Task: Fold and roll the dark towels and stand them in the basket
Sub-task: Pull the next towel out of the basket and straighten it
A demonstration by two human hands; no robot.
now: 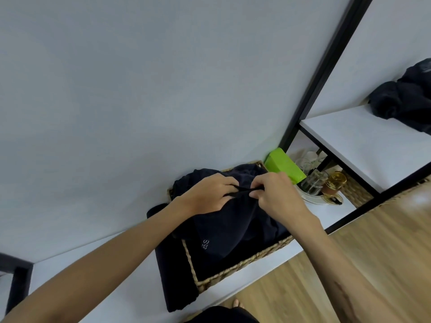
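Note:
A woven basket [235, 268] sits on a low white shelf against the wall. Dark towels fill it, and one dark towel [228, 231] with small pale lettering bulges up in the middle. My left hand [207, 194] and my right hand [275, 194] both pinch a raised edge of this towel just above the basket, fingers closed on the cloth. Another dark towel [172, 283] hangs over the basket's left side onto the shelf. More dark towels [405, 101] lie heaped on a higher white shelf at the right.
A green box [283, 165] stands by the wall right of the basket. Glass jars [313, 180] and a gold-lidded jar [334, 185] sit on a round tray beside it. A black shelf frame [324, 73] rises at right. Wooden floor [349, 252] lies below.

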